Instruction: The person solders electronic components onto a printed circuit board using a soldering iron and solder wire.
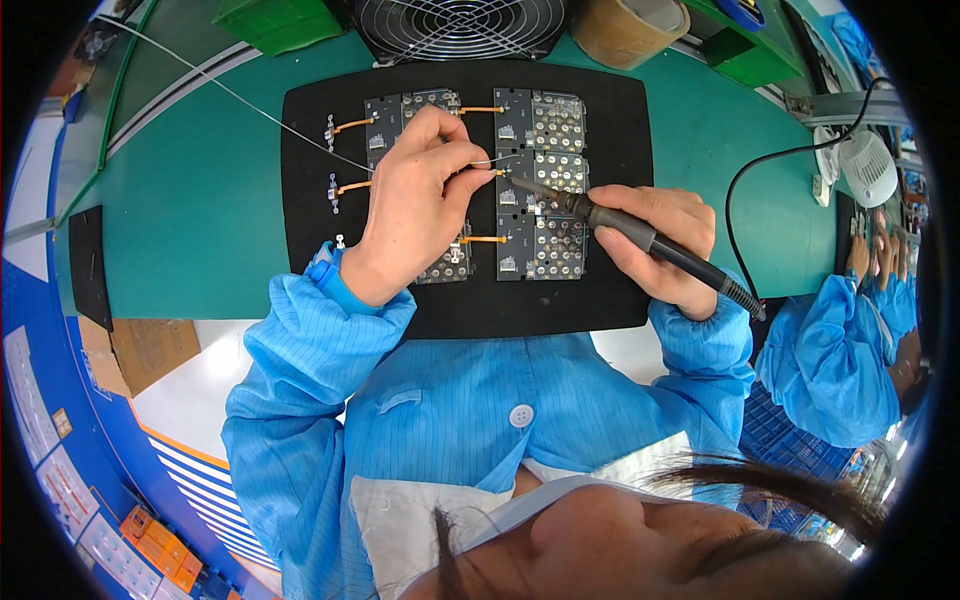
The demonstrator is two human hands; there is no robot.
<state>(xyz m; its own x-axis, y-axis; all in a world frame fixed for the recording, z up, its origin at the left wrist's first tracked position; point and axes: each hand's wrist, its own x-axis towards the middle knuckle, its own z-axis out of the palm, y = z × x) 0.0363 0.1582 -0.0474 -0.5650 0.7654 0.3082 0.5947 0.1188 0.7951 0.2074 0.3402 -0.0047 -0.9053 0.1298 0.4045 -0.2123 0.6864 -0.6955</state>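
My left hand (415,205) is closed in a pinch on a thin grey solder wire (250,107), whose free end pokes past the fingertips. The same fingertips sit at the left edge of a middle circuit board (515,200), covering most of its orange flex cable. Held in my right hand (665,240) is a black-handled soldering iron (690,263), its tip pointing left to that board's edge, close to the wire end. More dark boards with rows of round silvery parts, such as the upper right board (513,118), lie in two columns. My left hand hides part of the left column.
Under the boards lies a black mat (618,120) on a green tabletop (225,200). A round fan grille (460,28), a tape roll (628,30) and green bins (280,22) stand behind. A black cable (750,170) curves at right. A co-worker's blue sleeve (830,350) shows far right.
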